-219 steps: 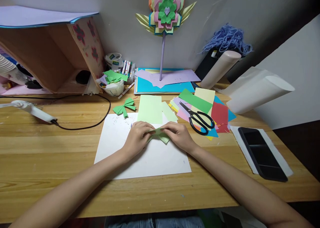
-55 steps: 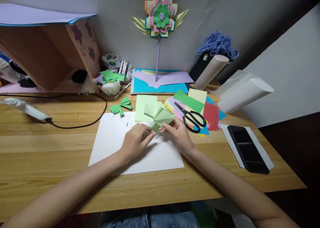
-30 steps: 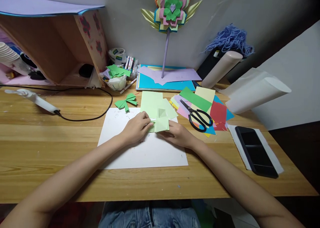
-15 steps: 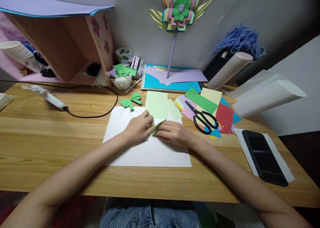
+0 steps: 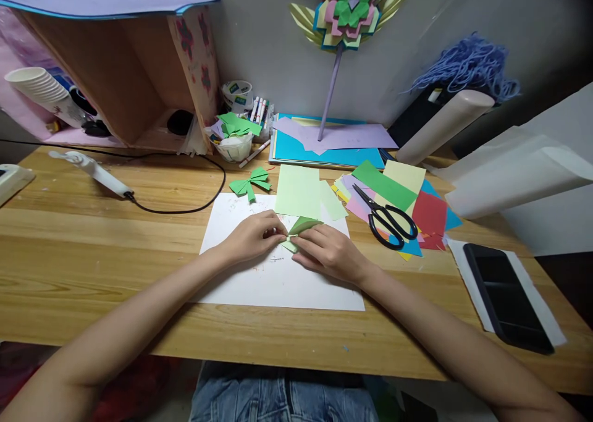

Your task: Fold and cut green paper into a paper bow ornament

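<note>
A small folded piece of light green paper (image 5: 303, 226) lies on a white sheet (image 5: 259, 286) in the middle of the wooden desk. My left hand (image 5: 252, 236) pinches its left end with curled fingers. My right hand (image 5: 327, 254) presses down on it from the right, fingers closed over the fold. Most of the folded piece is hidden under my fingers. A flat light green sheet (image 5: 297, 191) lies just beyond my hands.
Black scissors (image 5: 386, 215) rest on a pile of coloured paper (image 5: 428, 212) to the right. A dark green paper bow (image 5: 251, 183), a glue gun (image 5: 95, 173) with its black cord, a black tray (image 5: 507, 297), a cardboard box (image 5: 115, 70) and a paper flower (image 5: 352, 8) stand around.
The folded green paper was held up and unfolded wide, then brought down and pressed flat on the white sheet between both hands. The camera view has shifted left and down.
</note>
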A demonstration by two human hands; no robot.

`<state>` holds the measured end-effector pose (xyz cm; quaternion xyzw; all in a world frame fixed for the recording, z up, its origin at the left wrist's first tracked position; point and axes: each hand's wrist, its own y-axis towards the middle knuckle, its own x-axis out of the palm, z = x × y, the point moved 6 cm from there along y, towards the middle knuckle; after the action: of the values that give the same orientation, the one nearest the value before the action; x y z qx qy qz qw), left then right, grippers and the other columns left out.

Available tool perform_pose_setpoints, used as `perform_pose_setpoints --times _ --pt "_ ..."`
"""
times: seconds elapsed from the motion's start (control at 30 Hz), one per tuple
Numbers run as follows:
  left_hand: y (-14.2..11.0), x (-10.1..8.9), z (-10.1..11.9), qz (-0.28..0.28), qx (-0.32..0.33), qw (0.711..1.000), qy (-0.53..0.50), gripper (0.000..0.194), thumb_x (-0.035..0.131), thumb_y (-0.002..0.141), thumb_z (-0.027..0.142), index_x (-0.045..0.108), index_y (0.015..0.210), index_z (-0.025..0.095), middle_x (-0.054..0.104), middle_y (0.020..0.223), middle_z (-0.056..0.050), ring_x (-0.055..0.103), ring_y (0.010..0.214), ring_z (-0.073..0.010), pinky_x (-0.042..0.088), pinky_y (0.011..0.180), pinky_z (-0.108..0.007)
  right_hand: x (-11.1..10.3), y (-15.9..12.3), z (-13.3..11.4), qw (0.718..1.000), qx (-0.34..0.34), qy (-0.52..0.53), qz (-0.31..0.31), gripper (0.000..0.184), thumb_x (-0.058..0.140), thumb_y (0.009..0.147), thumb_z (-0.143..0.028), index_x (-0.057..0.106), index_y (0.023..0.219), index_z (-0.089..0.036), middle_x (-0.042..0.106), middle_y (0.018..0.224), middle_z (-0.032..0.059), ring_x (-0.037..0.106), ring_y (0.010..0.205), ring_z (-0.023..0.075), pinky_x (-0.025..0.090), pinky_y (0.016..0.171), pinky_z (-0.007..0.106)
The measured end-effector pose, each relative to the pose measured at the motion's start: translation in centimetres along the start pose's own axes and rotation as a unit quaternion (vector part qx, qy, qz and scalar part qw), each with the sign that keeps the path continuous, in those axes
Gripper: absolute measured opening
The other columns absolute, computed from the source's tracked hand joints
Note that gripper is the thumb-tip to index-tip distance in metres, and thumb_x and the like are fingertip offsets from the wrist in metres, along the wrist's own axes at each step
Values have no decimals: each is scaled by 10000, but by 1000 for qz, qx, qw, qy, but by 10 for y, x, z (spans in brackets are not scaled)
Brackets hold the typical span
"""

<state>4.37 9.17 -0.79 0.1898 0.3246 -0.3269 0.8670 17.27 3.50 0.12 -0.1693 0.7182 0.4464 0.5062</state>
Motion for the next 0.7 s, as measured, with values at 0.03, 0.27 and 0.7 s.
perform_pose_setpoints --times 0.03,0.27,0.7 --pt "0 0 -1 4 -2 1000 -4 75 547 808 206 613 786 177 535 785 -7 503 668 -101 404 637 -244 1 -1 1 1000 5 6 3 214 523 858 -263 620 977 -115 658 841 91 568 774 190 482 662 325" --pt "-1 -1 -4 9 -27 999 -14 85 567 795 215 635 763 175 552 775 -9 515 675 -104 406 636 -250 4 -4 2 1000 9 9 10 149 501 868 -187 642 911 -166 677 824 59 586 743 163 461 637 292" --pt "-5 1 -6 1 -70 997 37 115 538 793 238 644 782 194 617 799 -11 522 662 -111 380 598 -253 2 -2 12 977 159 135 33 159 495 862 -186 649 890 -163 642 805 75 556 777 182 461 669 318"
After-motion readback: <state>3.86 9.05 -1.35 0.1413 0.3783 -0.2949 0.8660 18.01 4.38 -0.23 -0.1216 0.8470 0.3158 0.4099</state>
